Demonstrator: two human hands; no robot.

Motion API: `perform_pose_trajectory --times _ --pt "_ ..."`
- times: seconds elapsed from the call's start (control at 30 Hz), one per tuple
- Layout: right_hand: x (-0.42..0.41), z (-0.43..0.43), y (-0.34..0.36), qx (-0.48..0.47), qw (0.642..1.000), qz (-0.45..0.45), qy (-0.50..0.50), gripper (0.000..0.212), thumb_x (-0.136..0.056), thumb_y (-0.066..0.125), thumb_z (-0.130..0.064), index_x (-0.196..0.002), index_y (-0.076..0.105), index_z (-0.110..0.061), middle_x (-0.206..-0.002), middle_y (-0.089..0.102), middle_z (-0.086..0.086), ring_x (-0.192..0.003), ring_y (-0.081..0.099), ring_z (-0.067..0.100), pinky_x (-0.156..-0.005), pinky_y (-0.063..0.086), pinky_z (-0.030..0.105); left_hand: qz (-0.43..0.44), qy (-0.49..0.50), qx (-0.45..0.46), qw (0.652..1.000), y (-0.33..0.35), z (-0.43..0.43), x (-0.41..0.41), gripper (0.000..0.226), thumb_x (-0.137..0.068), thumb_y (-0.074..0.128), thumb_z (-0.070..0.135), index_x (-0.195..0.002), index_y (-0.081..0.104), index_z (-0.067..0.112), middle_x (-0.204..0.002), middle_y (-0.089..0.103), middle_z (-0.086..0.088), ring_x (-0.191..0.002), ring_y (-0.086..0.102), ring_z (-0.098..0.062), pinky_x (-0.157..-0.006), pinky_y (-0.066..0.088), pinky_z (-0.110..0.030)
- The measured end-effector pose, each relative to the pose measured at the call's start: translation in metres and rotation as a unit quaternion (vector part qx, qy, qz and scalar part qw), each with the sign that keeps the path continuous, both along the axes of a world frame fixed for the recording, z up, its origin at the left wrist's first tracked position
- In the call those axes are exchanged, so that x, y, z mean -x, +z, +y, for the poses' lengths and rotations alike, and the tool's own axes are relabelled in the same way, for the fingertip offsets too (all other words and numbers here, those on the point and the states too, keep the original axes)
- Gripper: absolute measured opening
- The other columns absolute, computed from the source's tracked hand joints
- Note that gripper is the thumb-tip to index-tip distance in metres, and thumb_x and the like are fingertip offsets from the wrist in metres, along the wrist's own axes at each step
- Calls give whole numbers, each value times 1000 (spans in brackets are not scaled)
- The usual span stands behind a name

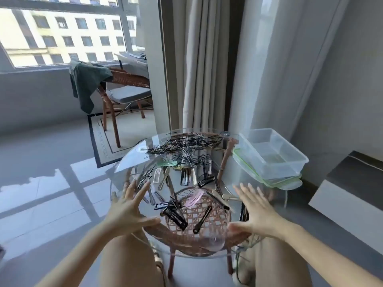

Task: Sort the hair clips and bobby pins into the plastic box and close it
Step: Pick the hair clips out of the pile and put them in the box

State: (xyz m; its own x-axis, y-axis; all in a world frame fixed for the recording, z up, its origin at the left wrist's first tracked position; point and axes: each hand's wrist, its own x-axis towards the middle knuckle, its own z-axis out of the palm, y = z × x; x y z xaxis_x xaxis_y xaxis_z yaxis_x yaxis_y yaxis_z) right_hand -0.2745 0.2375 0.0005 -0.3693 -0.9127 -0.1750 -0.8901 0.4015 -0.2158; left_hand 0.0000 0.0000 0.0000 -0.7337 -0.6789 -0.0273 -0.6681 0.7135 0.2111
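A heap of black bobby pins (184, 145) lies on the far half of a round glass table (132, 160). Several hair clips, black, silver, pink (194, 199) and green, are scattered nearer me, among them a black snap clip (176, 217) and a long black clip (202, 219). A clear plastic box (271, 154) stands open at the table's right edge, stacked on its green-rimmed lid (267, 179). My left hand (129, 208) hovers over the left of the table, fingers spread, empty. My right hand (256, 208) hovers at the right, also spread and empty.
Under the glass is a wicker shelf (199, 220) and wicker legs. A rattan chair (124, 94) draped with a green garment stands behind on a rug. Curtains (207, 63) hang behind the table. A low grey cabinet (350, 193) sits at the right. My knees are below the table.
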Motion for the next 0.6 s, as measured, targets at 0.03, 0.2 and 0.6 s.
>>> perform_pose_trajectory --times 0.03,0.2,0.6 --pt "-4 -7 1 10 1000 -5 1 122 -48 21 -98 -133 -34 -30 -154 -23 2 -137 -31 20 -111 -21 38 7 -5 -14 1000 1 2 6 114 -39 24 98 -129 -26 51 -153 -20 -3 -138 -22 -22 -109 -17 -50" --pt "-25 -44 -8 38 999 -13 -7 113 -52 10 -97 -132 -34 -31 -146 -35 4 -128 -43 24 -100 -29 42 27 -30 -18 999 -11 10 45 104 -50 26 95 -130 -25 52 -150 -20 3 -137 -22 -22 -108 -18 -40" --pt "-33 -99 25 260 934 -232 -75 58 -75 50 -12 -131 46 -24 -135 51 -7 -116 53 13 -76 40 6 310 -10 -114 944 22 4 74 56 -73 48 31 -128 40 43 -141 26 21 -129 31 -7 -108 28 -54"
